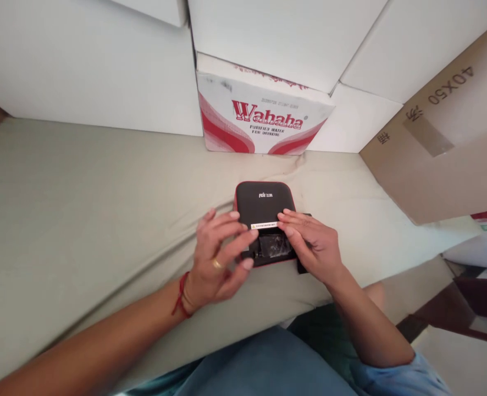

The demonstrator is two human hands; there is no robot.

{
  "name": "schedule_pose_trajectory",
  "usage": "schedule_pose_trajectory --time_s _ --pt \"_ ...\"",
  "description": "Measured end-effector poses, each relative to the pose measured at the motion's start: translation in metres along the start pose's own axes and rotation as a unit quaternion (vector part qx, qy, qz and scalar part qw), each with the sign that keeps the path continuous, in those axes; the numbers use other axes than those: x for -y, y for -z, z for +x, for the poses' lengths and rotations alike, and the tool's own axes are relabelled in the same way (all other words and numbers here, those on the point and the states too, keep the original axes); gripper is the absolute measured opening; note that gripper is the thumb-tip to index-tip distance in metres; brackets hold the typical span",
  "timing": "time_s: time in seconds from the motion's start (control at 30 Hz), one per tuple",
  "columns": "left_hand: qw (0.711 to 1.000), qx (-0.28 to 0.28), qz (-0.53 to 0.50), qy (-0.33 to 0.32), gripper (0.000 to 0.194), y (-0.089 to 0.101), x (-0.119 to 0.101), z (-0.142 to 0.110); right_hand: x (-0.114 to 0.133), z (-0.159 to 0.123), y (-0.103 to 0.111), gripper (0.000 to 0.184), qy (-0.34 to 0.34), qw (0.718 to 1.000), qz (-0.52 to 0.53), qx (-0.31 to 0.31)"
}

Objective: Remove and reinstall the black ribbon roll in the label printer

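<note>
A small black box (264,206) with red edges and white lettering lies on the pale cloth-covered surface (103,176). A white label strip (264,225) runs across its top. Nearer to me, a recess (275,246) in the box shows something dark and shiny that I cannot make out. My left hand (222,256) is at the box's left side, fingers apart and partly over it. On the right side, the stretched fingers of my right hand (311,242) rest against the top and the recess edge. A black piece (302,267) shows beneath that hand, mostly hidden.
Behind the box, a white and red Wahaha water carton (264,118) leans or stands against white boxes (268,33). A large brown cardboard box (445,132) stands at the right. My knees are at the near edge of the surface.
</note>
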State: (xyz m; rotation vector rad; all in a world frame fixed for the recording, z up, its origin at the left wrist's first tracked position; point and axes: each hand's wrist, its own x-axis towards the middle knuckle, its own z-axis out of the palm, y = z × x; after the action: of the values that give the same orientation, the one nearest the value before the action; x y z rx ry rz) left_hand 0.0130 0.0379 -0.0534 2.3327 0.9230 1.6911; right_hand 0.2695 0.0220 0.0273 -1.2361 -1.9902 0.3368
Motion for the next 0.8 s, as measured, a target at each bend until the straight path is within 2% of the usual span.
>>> schedule_pose_trajectory --time_s 0.1,0.17,0.23,0.3,0.37,0.57,0.67,0.8 --pt "0.986 0.011 -0.083 0.141 0.056 -0.002 0.017 -0.001 0.005 -0.001 0.0 0.032 -0.04 0.999 0.012 -0.017" --pt "0.949 0.02 -0.198 0.247 0.068 -0.006 0.027 -0.004 0.011 -0.008 0.0 0.032 -0.044 0.999 0.013 -0.015" --pt "0.897 0.055 -0.31 0.31 0.084 -0.01 0.033 -0.006 0.016 -0.018 0.002 0.031 -0.011 1.0 0.011 -0.017" --pt "0.854 0.096 -0.391 0.329 0.096 -0.012 0.035 -0.007 0.02 -0.032 0.003 0.029 0.037 0.999 -0.004 -0.021" --pt "0.831 0.114 -0.437 0.325 0.102 -0.012 0.033 -0.006 0.022 -0.046 0.004 0.03 0.078 0.996 -0.023 -0.021" --pt "0.779 0.079 -0.505 0.364 0.113 -0.012 0.028 -0.004 0.019 -0.065 0.004 0.046 0.117 0.992 -0.048 -0.015" --pt "0.769 0.085 -0.501 0.387 0.119 -0.012 0.028 -0.002 0.019 -0.061 0.006 0.044 0.124 0.991 -0.059 -0.007" --pt "0.764 0.105 -0.496 0.4 0.129 -0.01 0.027 0.002 0.022 -0.049 0.012 0.031 0.133 0.988 -0.076 -0.001"
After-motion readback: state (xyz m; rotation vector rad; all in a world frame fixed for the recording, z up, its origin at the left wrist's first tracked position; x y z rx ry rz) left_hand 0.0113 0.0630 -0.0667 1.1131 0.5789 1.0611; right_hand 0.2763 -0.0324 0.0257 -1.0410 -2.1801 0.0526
